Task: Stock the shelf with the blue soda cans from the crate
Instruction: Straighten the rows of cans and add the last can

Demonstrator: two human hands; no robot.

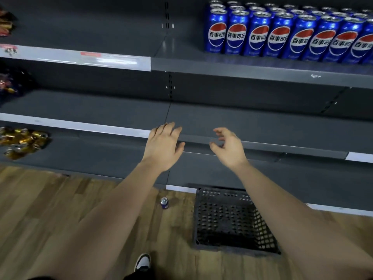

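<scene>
Several blue soda cans point(282, 33) stand in neat rows on the upper right shelf point(252, 67). A black mesh crate point(232, 219) sits on the wooden floor below, with no cans visible inside. One blue can point(164, 203) stands alone on the floor to the crate's left. My left hand point(163, 144) hovers in front of the middle shelf edge with fingers spread and holds nothing. My right hand point(228, 146) is beside it, fingers loosely curled and empty.
Dark grey shelves point(262, 122) run across the view. Snack packets point(12, 83) and gold-wrapped items point(22, 140) lie at the far left. A shoe point(143, 261) shows at the bottom on the wooden floor point(60, 209).
</scene>
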